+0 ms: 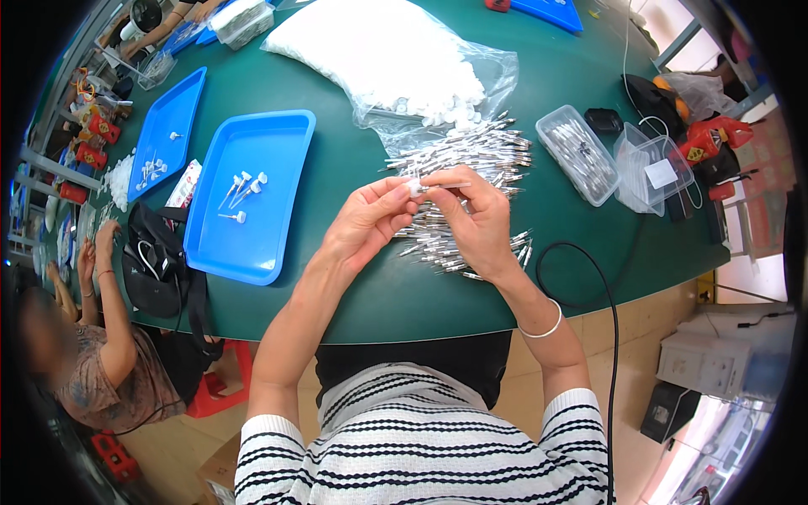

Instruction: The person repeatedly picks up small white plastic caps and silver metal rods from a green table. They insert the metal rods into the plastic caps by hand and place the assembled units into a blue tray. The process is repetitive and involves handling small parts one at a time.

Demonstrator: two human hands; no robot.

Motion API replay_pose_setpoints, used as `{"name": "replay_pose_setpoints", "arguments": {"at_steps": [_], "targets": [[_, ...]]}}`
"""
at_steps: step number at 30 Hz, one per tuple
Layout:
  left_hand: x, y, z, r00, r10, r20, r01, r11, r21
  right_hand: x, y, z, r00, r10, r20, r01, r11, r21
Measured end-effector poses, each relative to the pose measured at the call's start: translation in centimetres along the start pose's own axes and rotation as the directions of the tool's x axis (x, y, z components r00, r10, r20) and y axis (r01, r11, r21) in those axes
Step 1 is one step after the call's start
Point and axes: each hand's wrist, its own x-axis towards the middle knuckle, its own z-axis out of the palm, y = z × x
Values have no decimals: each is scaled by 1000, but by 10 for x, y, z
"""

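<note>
Both my hands meet above the near side of a heap of thin metal-and-white rods [488, 160]. Between the thumb and fingers of my left hand [366, 220] is a small white plastic cap [414, 187]. My right hand [478, 223] pinches a thin pale rod [454, 184], its inner end at the cap. Fingertips hide whether the rod sits inside the cap. Behind the heap lies a clear plastic bag of white caps [370, 55], its mouth spilling some toward the rods. Several rods with white caps on one end [244, 187] lie in the blue tray [289, 198] to the left.
A second blue tray [187, 109] and a black bag [151, 261] are farther left, near a seated person [109, 353]. On the right stand a clear box of rods [581, 156] and clear containers [652, 172]. A black cable [613, 337] crosses the table's near edge.
</note>
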Motion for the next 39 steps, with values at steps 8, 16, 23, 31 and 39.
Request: {"name": "replay_pose_setpoints", "arguments": {"at_steps": [8,16,23,31,39], "targets": [[1,-1,-1,1000,13,8,-13,1000,-29,0,1,1,1000,2,3,-2,998,59],[-1,-4,-1,1000,-6,17,8,997,-81,2,0,0,999,-43,-13,43,999,12],[-1,-6,1,999,37,-6,-37,996,-77,1,8,1,988,-149,-34,146,985,-92],[-3,-1,3,997,69,-42,-69,998,-1,-1,9,2,992,-124,-17,120,983,-141],[-10,7,9,969,248,-4,-235,921,312,7,-11,-14,930,314,190,-336,937,96]]}}
